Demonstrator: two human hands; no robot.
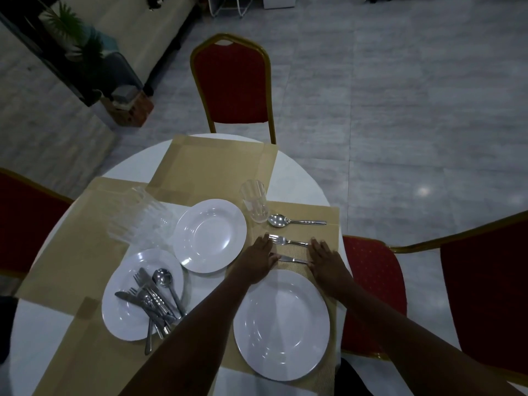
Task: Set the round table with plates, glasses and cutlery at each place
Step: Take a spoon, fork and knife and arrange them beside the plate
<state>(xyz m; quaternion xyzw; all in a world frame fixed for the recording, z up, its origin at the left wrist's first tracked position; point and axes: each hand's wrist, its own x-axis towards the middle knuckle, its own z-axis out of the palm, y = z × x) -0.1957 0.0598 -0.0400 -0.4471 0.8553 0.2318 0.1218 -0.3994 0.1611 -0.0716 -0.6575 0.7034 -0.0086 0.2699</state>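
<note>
Three white plates lie on the round surface point(297, 178): one point(281, 324) at lower centre, one point(211, 235) mid-frame, and one point(120, 310) at lower left heaped with spare cutlery point(154, 295). Right of centre, a spoon point(295, 221), fork point(287, 240) and knife point(293, 260) lie in a row. The left hand point(261, 257) and right hand point(324, 257) rest flat, fingers straight, touching the ends of the fork and knife. One glass point(254, 204) stands beside the spoon; stacked glasses point(137, 221) sit left of centre, their number unclear. Four mats and three red chairs show.

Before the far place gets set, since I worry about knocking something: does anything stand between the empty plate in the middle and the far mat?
Nothing visible does. The empty plate sits next to the far mat, which is bare. The stacked glasses stand left, the single glass right.
</note>
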